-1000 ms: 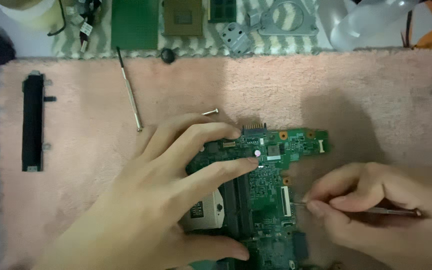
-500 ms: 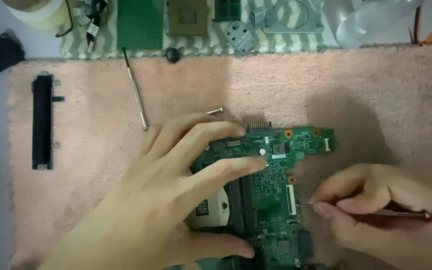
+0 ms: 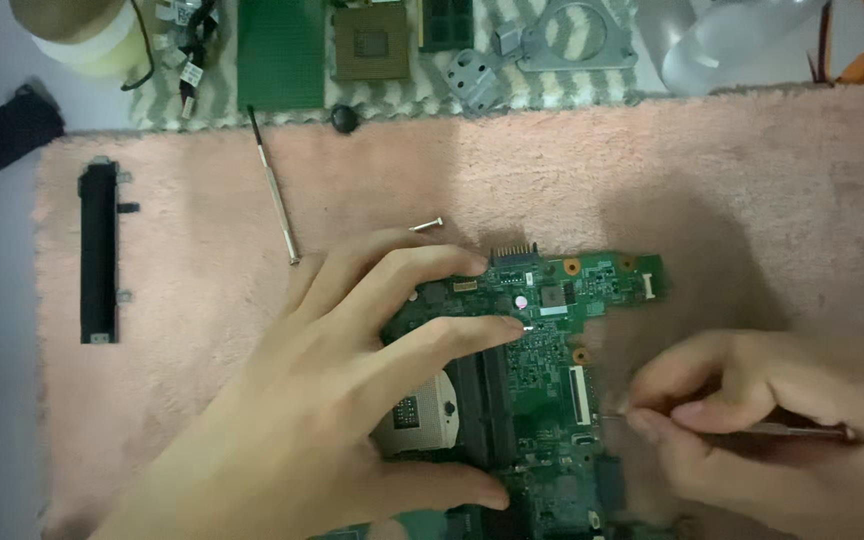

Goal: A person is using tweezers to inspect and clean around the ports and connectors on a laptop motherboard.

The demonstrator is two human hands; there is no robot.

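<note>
A green circuit board (image 3: 552,400) lies on a pink fuzzy mat (image 3: 552,170). My left hand (image 3: 352,400) rests flat on the board's left part, fingers spread, fingertips near its top edge. My right hand (image 3: 762,430) pinches a thin metal screwdriver (image 3: 802,430), its tip touching the board's right edge beside a white connector (image 3: 579,392). A silver processor socket (image 3: 422,412) shows under my left hand.
A loose screw (image 3: 428,225) and a thin metal rod (image 3: 274,198) lie on the mat above my left hand. A black bar-shaped part (image 3: 98,252) lies at the mat's left. Chips, metal brackets (image 3: 552,45), a green board (image 3: 280,52) and a tape roll (image 3: 82,35) sit along the top.
Both hands and the board stay nearly as they were. The view has shifted slightly, so everything sits a little further right in the picture.
</note>
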